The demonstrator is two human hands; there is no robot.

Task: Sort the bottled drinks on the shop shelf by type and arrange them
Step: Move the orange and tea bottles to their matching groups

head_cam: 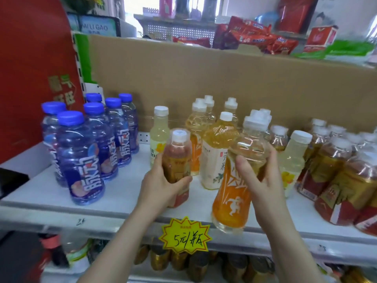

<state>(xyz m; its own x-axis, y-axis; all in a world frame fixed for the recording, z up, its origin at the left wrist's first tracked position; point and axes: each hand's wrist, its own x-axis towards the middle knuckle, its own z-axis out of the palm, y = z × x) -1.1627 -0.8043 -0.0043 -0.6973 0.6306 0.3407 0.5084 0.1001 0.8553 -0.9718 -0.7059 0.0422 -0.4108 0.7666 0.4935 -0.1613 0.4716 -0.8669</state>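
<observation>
My left hand (161,181) grips a brown tea bottle (177,158) with a red and gold label, at the front middle of the white shelf (122,193). My right hand (261,178) holds an orange-labelled bottle (234,193) of pale yellow drink, tilted over the shelf's front edge. Behind them stand a white-labelled tea bottle (216,158), more orange-labelled bottles (196,127) and a pale lemon bottle (158,133). Several blue-capped blue bottles (81,158) stand grouped at the left. Several red and gold tea bottles (338,172) crowd the right, with another pale lemon bottle (292,160) beside them.
A cardboard sheet (224,78) forms the shelf's back wall. A red bag (30,68) stands at the far left. A yellow price tag (185,235) hangs on the shelf's front rail. Snack packets (255,35) lie on top, and more bottles (193,262) fill the shelf below.
</observation>
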